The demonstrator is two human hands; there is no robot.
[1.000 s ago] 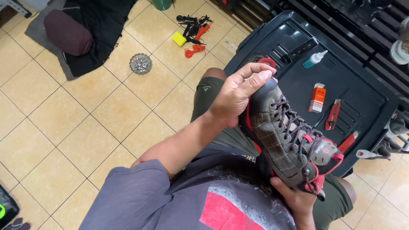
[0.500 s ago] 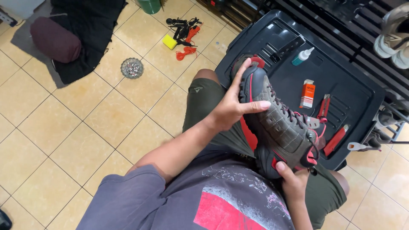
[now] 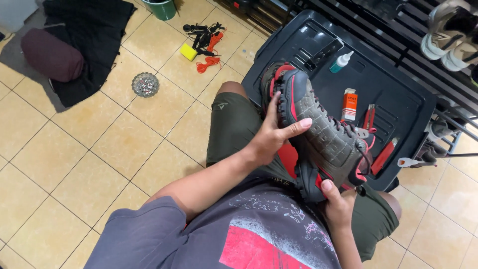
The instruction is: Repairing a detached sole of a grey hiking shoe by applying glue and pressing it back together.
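Tilting further toe-up than half a second ago, the grey-and-red hiking boot [image 3: 323, 134] is resting over the lap, the left hand [image 3: 274, 134] clasping its toe side (thumb across the upper) while the right hand [image 3: 338, 204] is gripping its heel.

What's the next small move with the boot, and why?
Probably reach the left hand toward the small glue bottle on the black lid. Both hands already steady the grey and red boot, the right hand under its heel, and the toe sole edge faces up.
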